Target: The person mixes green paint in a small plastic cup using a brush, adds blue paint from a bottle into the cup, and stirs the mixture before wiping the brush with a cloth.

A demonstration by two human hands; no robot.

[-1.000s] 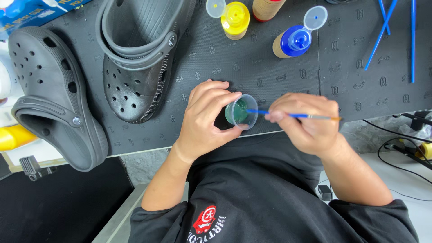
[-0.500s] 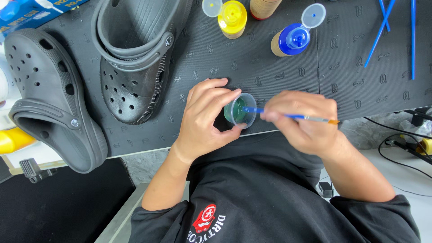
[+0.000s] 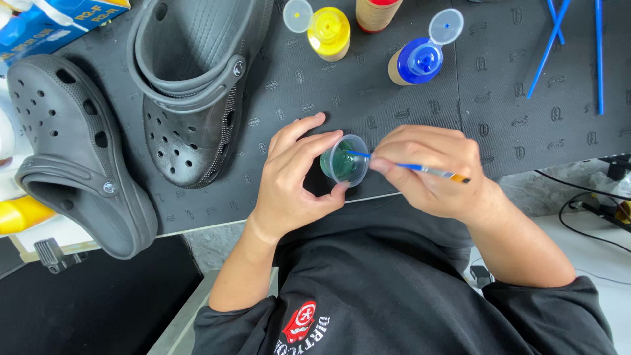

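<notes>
A: What is lying across the dark mat (image 3: 394, 118), starting with the biggest things?

B: Two grey clogs are lying there; one clog (image 3: 72, 154) is sitting at the left edge, the other clog (image 3: 194, 85) is resting beside it, toe toward the person; behind them a yellow paint bottle (image 3: 328, 29) and a blue paint bottle (image 3: 415, 60) are standing with caps flipped open.

A: And the hands?

B: The left hand (image 3: 292, 177) is curling its fingers closed around a small clear cup (image 3: 344, 161) of dark green paint, near the mat's front edge; the right hand (image 3: 427, 167) is pinching a thin brush (image 3: 411, 166) between thumb and fingers.

A: Which way is the brush pointing?

B: Its long axis is running almost level, left to right; the tip is dipping into the cup, the orange end is pointing right.
</notes>
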